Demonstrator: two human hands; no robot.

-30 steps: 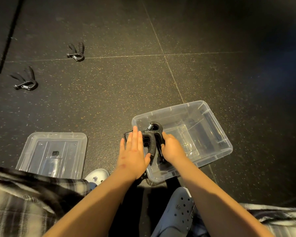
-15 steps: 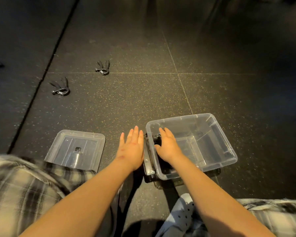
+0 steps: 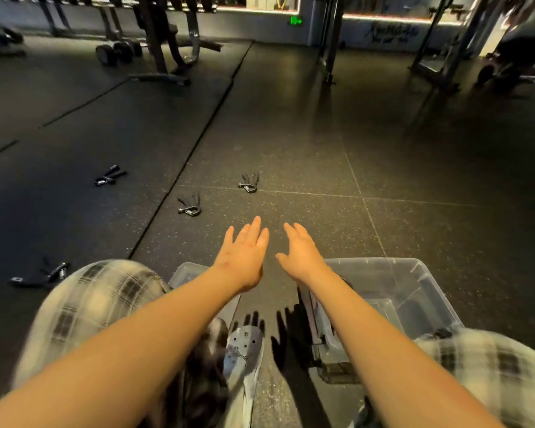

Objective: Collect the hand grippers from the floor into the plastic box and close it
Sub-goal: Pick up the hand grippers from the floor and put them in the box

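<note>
Hand grippers lying loose on the dark speckled rubber floor (image 3: pixel 291 143), four in view: one black gripper (image 3: pixel 249 183) straight ahead by a floor seam, a second (image 3: pixel 189 205) a little nearer and to its left, a third (image 3: pixel 109 176) further left past the long dark seam, and a fourth (image 3: pixel 40 274), blurred, near the left edge beside the plaid-clad left knee (image 3: pixel 99 301). Clear plastic box (image 3: pixel 414 291) sitting open on the floor at lower right, partly behind the right forearm; something dark against its near left wall, too hidden to name. Clear lid (image 3: pixel 186 271) flat on the floor between the left knee and the left forearm, mostly covered by both. Left hand (image 3: pixel 244 254) stretched forward above the floor, palm down, fingers spread and holding nothing. Right hand (image 3: pixel 300 251) just beside it, also extended with fingers apart and empty, not touching the left hand nor the box rim. Shadows of both hands falling on the floor below, next to a pale perforated clog (image 3: pixel 244 350). Right knee in the same plaid fabric at the lower right corner. Weight racks (image 3: pixel 161 35) and dumbbells (image 3: pixel 118 52) far back along the lit wall, well apart from the grippers
</note>
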